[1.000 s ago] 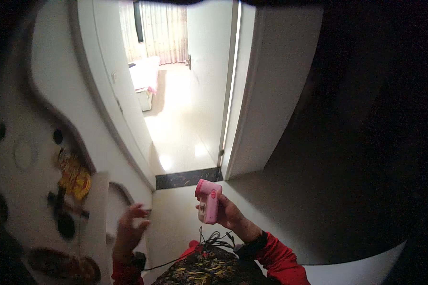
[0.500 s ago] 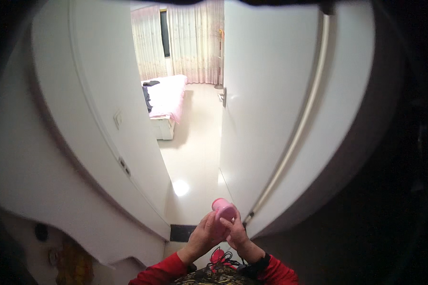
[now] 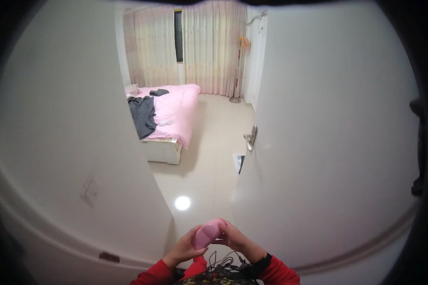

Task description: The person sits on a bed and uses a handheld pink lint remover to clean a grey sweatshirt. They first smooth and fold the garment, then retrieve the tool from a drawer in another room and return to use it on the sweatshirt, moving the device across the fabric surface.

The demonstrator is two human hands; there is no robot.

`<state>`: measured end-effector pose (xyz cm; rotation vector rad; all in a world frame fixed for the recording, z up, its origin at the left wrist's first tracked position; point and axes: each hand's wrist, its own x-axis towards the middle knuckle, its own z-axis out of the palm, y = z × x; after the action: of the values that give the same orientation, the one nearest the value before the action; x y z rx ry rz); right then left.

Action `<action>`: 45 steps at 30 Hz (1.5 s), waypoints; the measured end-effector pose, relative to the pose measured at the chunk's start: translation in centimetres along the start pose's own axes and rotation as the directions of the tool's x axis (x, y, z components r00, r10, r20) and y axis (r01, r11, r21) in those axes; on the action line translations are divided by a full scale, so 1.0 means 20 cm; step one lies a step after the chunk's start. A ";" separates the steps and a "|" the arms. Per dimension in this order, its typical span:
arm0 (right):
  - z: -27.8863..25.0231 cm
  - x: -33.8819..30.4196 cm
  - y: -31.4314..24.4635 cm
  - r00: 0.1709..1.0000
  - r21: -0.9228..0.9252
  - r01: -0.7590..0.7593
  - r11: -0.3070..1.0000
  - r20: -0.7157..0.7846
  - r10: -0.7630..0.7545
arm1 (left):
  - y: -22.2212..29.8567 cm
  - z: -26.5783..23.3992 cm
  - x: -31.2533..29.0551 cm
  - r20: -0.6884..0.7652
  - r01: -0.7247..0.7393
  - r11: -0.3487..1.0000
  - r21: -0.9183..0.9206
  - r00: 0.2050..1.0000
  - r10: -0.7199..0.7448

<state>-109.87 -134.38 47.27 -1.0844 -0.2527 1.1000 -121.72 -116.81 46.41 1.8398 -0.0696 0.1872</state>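
A smooth, rounded pink device (image 3: 207, 233) sits between two bare hands, its long axis slanting from lower left to upper right. The left hand (image 3: 184, 248) grips its lower end, the right hand (image 3: 235, 237) its upper end; both are equally near. Beyond: a shiny pale floor (image 3: 218, 128), flat white door (image 3: 328, 118) and soft pink bed (image 3: 178, 107).
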 end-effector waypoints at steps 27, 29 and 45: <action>-1.13 3.30 -2.22 0.967 -0.467 0.074 0.881 0.249 0.051 | -1.31 -1.86 2.89 -0.815 0.315 0.946 -0.070 0.529 -0.236; -1.26 3.50 -2.34 0.979 -0.494 0.135 0.859 0.198 -0.040 | -1.49 -2.04 3.00 -0.867 0.282 0.955 -0.095 0.449 -0.219; -1.89 5.02 -3.32 0.998 -0.498 0.063 0.865 0.054 -0.041 | -1.92 -2.85 4.68 -0.896 0.316 0.947 -0.055 0.403 -0.186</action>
<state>2.19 -76.64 49.60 -1.5062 -0.6242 1.0334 -29.14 -46.96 40.27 1.6153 1.0120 0.9660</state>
